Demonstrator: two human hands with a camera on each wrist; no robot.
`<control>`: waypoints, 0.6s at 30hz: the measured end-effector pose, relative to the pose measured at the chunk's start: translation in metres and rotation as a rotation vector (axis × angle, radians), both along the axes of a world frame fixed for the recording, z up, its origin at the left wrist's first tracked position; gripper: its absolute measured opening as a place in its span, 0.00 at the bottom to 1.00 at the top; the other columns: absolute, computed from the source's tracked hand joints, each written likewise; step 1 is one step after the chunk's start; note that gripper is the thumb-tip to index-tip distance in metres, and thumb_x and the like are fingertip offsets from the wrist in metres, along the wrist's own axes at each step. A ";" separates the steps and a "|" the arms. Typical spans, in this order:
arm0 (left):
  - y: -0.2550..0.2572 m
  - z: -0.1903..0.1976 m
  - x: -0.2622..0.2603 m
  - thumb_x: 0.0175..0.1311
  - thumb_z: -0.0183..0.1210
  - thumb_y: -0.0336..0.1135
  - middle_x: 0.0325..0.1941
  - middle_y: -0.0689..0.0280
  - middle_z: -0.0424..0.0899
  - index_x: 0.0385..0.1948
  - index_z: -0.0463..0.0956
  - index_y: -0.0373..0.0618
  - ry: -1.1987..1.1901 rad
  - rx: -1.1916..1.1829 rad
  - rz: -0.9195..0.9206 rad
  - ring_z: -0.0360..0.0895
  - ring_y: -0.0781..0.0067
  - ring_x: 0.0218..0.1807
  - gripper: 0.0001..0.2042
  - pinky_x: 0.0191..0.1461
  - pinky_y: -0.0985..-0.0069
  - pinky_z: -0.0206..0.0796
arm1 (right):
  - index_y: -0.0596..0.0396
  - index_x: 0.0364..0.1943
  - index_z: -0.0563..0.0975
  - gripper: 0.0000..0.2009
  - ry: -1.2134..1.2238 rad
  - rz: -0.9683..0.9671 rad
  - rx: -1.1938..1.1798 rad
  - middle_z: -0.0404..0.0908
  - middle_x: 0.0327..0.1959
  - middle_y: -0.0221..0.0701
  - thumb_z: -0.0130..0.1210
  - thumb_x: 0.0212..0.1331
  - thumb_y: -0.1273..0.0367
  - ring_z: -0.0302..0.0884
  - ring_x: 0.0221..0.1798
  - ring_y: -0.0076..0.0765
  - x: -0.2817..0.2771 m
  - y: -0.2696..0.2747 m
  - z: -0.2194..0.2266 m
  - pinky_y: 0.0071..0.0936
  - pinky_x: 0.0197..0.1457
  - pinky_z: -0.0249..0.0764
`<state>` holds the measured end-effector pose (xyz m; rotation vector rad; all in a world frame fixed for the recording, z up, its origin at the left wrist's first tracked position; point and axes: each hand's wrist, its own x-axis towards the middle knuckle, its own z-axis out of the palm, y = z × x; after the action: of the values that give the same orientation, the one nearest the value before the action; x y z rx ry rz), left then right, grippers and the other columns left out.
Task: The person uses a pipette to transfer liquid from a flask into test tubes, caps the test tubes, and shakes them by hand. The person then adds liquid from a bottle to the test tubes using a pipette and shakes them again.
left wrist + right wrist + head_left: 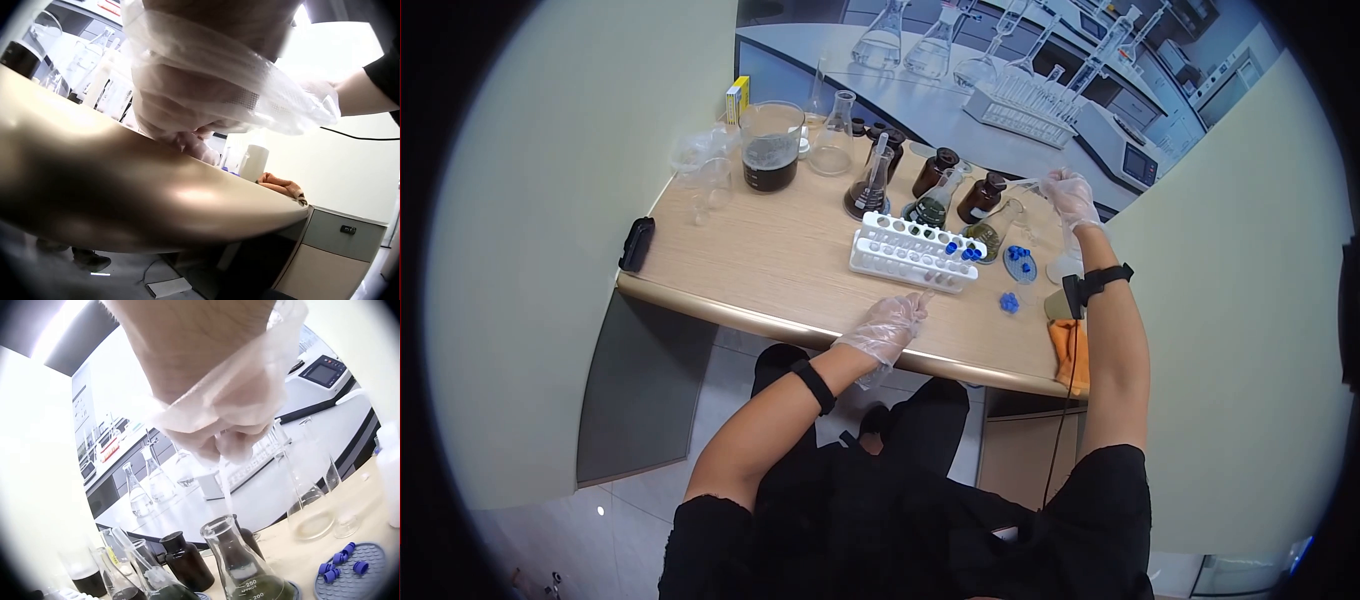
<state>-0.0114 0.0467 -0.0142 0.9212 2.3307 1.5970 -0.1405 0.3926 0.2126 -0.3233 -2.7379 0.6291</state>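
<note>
My gloved right hand [1072, 195] pinches a thin translucent dropper [225, 481]; in the right wrist view its lower end reaches the mouth of a conical flask [232, 547] with olive-green liquid. Its bulb is hidden by the fingers. My gloved left hand [887, 328] rests by the table's front edge, fingers loosely bent, fingertips close to the front of a white test-tube rack [912, 268]; whether they touch it is unclear. Several tubes stand in the rack, some at its right end with blue caps [970, 254].
Beside the flask stand brown bottles [935, 172] and flasks of dark liquid [867, 195]. A beaker [770, 160] is at the back left. Blue caps lie on a round dish [1020, 265]; another blue cluster [1009, 302] is nearby. An orange glove [1068, 355] lies right.
</note>
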 end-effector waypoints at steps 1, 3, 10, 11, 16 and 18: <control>0.000 0.001 0.000 0.81 0.49 0.37 0.29 0.71 0.73 0.40 0.74 0.48 -0.018 -0.008 -0.005 0.73 0.78 0.32 0.08 0.40 0.75 0.69 | 0.61 0.44 0.83 0.19 -0.011 -0.032 -0.012 0.82 0.30 0.32 0.65 0.58 0.59 0.79 0.33 0.26 0.004 0.001 0.002 0.30 0.38 0.75; 0.000 0.002 0.000 0.82 0.49 0.37 0.30 0.73 0.72 0.40 0.74 0.47 -0.032 -0.017 -0.011 0.72 0.79 0.32 0.08 0.40 0.75 0.68 | 0.59 0.44 0.83 0.20 0.041 -0.061 0.060 0.84 0.34 0.39 0.63 0.58 0.56 0.81 0.36 0.37 0.012 0.009 0.003 0.34 0.42 0.77; 0.002 0.001 0.001 0.81 0.49 0.32 0.29 0.76 0.67 0.36 0.73 0.46 -0.294 0.122 -0.030 0.66 0.82 0.31 0.09 0.40 0.79 0.65 | 0.58 0.38 0.83 0.21 0.373 -0.185 -0.149 0.83 0.33 0.43 0.60 0.63 0.50 0.79 0.35 0.43 0.069 0.023 0.009 0.38 0.43 0.74; 0.001 0.005 0.002 0.81 0.49 0.31 0.29 0.77 0.67 0.35 0.73 0.46 -0.374 0.132 -0.034 0.65 0.82 0.31 0.09 0.40 0.79 0.64 | 0.58 0.38 0.83 0.21 0.371 -0.186 -0.149 0.83 0.33 0.43 0.60 0.63 0.50 0.79 0.35 0.43 0.086 0.012 0.011 0.38 0.43 0.74; 0.001 0.009 0.006 0.80 0.49 0.31 0.29 0.77 0.67 0.35 0.73 0.46 -0.531 0.279 -0.055 0.65 0.83 0.31 0.08 0.40 0.79 0.64 | 0.49 0.29 0.73 0.17 0.288 0.151 -0.491 0.66 0.22 0.19 0.61 0.72 0.56 0.61 0.27 0.18 0.157 -0.041 0.005 0.23 0.32 0.55; -0.001 0.016 0.007 0.80 0.49 0.30 0.30 0.77 0.67 0.35 0.73 0.46 -0.603 0.352 -0.072 0.65 0.83 0.31 0.08 0.40 0.79 0.64 | 0.51 0.30 0.76 0.18 0.255 0.148 -0.490 0.68 0.23 0.18 0.61 0.72 0.55 0.60 0.27 0.17 0.177 -0.069 -0.001 0.23 0.31 0.57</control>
<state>-0.0046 0.0454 0.0020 0.4676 1.6264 1.9498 0.0363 0.3240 0.2119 -0.1334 -2.3509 1.2882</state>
